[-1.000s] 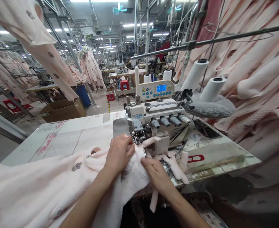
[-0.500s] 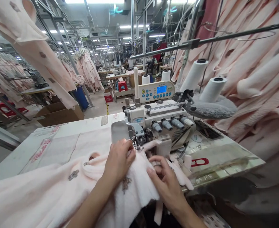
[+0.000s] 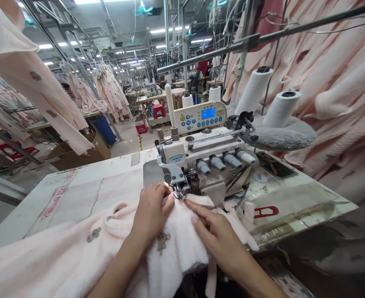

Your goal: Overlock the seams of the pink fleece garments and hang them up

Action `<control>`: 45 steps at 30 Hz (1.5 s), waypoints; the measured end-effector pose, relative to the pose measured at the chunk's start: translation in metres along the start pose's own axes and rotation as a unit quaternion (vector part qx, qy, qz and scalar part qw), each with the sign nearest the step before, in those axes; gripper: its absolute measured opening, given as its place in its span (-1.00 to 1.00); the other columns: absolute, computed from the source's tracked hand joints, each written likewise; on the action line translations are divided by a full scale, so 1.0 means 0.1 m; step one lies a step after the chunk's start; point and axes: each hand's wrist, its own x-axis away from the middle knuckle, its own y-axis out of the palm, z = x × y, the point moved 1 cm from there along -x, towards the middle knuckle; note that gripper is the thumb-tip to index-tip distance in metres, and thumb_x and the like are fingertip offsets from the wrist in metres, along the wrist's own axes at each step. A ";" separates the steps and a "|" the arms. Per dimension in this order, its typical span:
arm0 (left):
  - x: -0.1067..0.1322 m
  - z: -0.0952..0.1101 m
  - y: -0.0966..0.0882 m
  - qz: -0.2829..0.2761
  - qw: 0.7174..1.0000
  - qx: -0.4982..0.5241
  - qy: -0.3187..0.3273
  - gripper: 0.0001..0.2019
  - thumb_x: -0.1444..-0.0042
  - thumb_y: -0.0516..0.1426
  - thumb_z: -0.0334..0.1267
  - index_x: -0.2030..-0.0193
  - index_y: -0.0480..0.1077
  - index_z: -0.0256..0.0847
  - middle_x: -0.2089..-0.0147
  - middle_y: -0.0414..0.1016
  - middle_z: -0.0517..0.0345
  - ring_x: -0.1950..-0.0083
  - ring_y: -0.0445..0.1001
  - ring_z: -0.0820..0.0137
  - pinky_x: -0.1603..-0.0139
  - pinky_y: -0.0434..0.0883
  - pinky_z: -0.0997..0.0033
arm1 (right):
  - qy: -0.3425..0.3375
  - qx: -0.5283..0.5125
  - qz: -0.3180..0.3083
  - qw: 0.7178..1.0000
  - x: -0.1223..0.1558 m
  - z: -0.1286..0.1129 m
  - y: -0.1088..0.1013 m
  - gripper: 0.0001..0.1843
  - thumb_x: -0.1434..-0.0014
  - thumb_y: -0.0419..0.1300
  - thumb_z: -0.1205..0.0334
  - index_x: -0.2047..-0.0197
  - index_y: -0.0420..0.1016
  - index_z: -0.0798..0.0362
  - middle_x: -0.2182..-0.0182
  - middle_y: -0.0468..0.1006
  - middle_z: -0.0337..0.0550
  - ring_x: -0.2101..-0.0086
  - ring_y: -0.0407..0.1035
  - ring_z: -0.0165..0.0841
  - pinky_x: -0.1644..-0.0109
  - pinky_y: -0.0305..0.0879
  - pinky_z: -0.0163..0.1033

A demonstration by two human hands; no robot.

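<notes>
A pale pink fleece garment (image 3: 182,236) with brown-grey printed motifs spreads over the table's front and hangs off its edge. Its upper edge lies at the presser foot (image 3: 179,191) of a white overlock sewing machine (image 3: 176,151). My left hand (image 3: 153,209) pinches the fleece just left of the foot, thumb and fingers together. On the right, my right hand (image 3: 215,229) holds the garment's edge, thumb on the cloth and index finger stretched out to the foot. Its other fingers are mostly hidden. A strip of fleece (image 3: 202,200) lies right of the foot.
Fleece scraps (image 3: 235,225) and a red-handled tool (image 3: 266,212) lie on the table's right. White thread cones (image 3: 281,108) stand behind the machine. A metal bar (image 3: 207,56) crosses above. Pink garments hang on both sides (image 3: 334,82), and a cardboard box (image 3: 79,153) stands beyond the table.
My right hand has moved up and left, its index finger now reaching the presser foot. My left hand stays at the cloth beside it. The view has shifted slightly.
</notes>
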 end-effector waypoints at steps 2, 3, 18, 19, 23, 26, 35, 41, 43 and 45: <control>-0.02 -0.01 0.00 0.000 1.000 0.001 -0.008 -0.87 -0.12 -0.01 -0.34 0.43 0.27 -0.20 0.37 0.36 0.16 0.25 0.35 0.31 0.20 0.21 0.29 | 0.019 -0.033 0.014 0.999 -0.01 0.02 0.02 -0.58 -0.21 0.02 0.22 -0.12 0.41 0.03 0.50 0.52 -0.21 0.50 0.36 -0.36 0.43 0.28 -0.31; -0.03 0.00 -0.01 0.001 1.000 0.003 -0.010 -0.86 -0.11 -0.01 -0.34 0.45 0.27 -0.20 0.38 0.36 0.16 0.26 0.35 0.32 0.22 0.21 0.31 | 0.029 -0.050 0.017 0.998 -0.01 0.03 0.03 -0.59 -0.21 0.03 0.21 -0.10 0.42 0.04 0.55 0.46 -0.25 0.54 0.29 -0.39 0.49 0.21 -0.34; 0.08 0.07 -0.14 0.056 0.996 -0.062 0.010 -0.88 -0.14 0.02 -0.32 0.25 0.36 -0.25 0.17 0.45 -0.01 0.09 0.37 0.20 0.06 0.26 0.17 | 0.053 -0.243 0.014 0.969 0.10 0.04 0.12 -0.59 -0.15 0.10 0.23 -0.07 0.15 0.01 0.51 0.44 -0.35 0.50 0.32 -0.43 0.44 0.21 -0.36; 0.22 0.13 -0.13 0.077 0.994 -0.072 0.025 -0.84 -0.15 0.02 -0.31 0.16 0.36 -0.25 0.10 0.44 -0.05 0.03 0.35 0.17 0.03 0.25 0.13 | 0.051 -0.255 0.008 0.966 0.15 0.04 0.12 -0.58 -0.15 0.11 0.24 -0.08 0.14 -0.01 0.47 0.47 -0.33 0.45 0.37 -0.41 0.38 0.26 -0.34; 0.86 0.37 0.07 0.119 0.979 -0.067 0.154 -0.71 -0.14 0.09 -0.26 -0.02 0.29 -0.18 0.01 0.43 -0.02 -0.02 0.34 0.21 -0.02 0.28 0.18 | 0.061 -0.312 -0.007 0.948 0.32 0.03 0.10 -0.59 -0.13 0.16 0.24 -0.04 0.17 -0.01 0.39 0.54 -0.25 0.34 0.44 -0.36 0.26 0.32 -0.29; 1.09 0.41 0.26 0.185 0.958 -0.126 0.179 -0.67 -0.14 0.09 -0.40 -0.07 0.30 -0.18 -0.01 0.42 -0.05 -0.04 0.35 0.20 -0.09 0.23 0.15 | 0.071 -0.349 -0.017 0.934 0.37 -0.01 0.10 -0.60 -0.13 0.18 0.20 -0.01 0.18 0.00 0.40 0.55 -0.24 0.38 0.43 -0.37 0.29 0.32 -0.30; 1.02 0.35 0.19 0.202 0.950 -0.066 0.231 -0.67 -0.18 0.02 -0.52 -0.09 0.28 -0.33 0.23 0.53 0.03 0.18 0.43 0.33 0.03 0.27 0.24 | -0.069 -0.097 0.060 0.991 0.43 0.07 -0.06 -0.65 -0.19 0.07 0.33 -0.05 0.25 -0.08 0.19 0.49 -0.14 0.25 0.40 -0.34 0.17 0.35 -0.23; 1.00 0.46 0.14 0.214 0.946 -0.074 0.233 -0.72 -0.22 -0.01 -0.46 -0.07 0.30 -0.38 0.17 0.54 -0.02 0.14 0.43 0.32 0.09 0.31 0.29 | -0.307 0.139 0.131 0.932 0.29 0.18 -0.04 -0.54 -0.16 0.06 0.48 -0.11 0.30 -0.05 0.01 0.35 -0.01 0.04 0.32 -0.24 0.02 0.35 -0.10; 0.98 0.49 0.14 0.237 0.940 -0.071 0.236 -0.74 -0.22 -0.01 -0.46 -0.03 0.32 -0.39 0.18 0.55 -0.02 0.15 0.44 0.32 0.08 0.33 0.28 | -0.349 0.155 0.152 0.912 0.23 0.20 0.02 -0.56 -0.16 0.07 0.49 -0.09 0.33 -0.02 0.00 0.34 0.01 0.05 0.33 -0.24 0.05 0.37 -0.12; 1.00 0.52 0.15 0.252 0.935 -0.057 0.243 -0.78 -0.22 -0.01 -0.47 0.03 0.34 -0.37 0.20 0.55 0.00 0.15 0.44 0.33 0.08 0.34 0.29 | -0.386 0.150 0.172 0.894 0.18 0.21 0.06 -0.62 -0.16 0.10 0.46 -0.04 0.36 0.02 0.03 0.35 0.02 0.06 0.33 -0.23 0.08 0.38 -0.12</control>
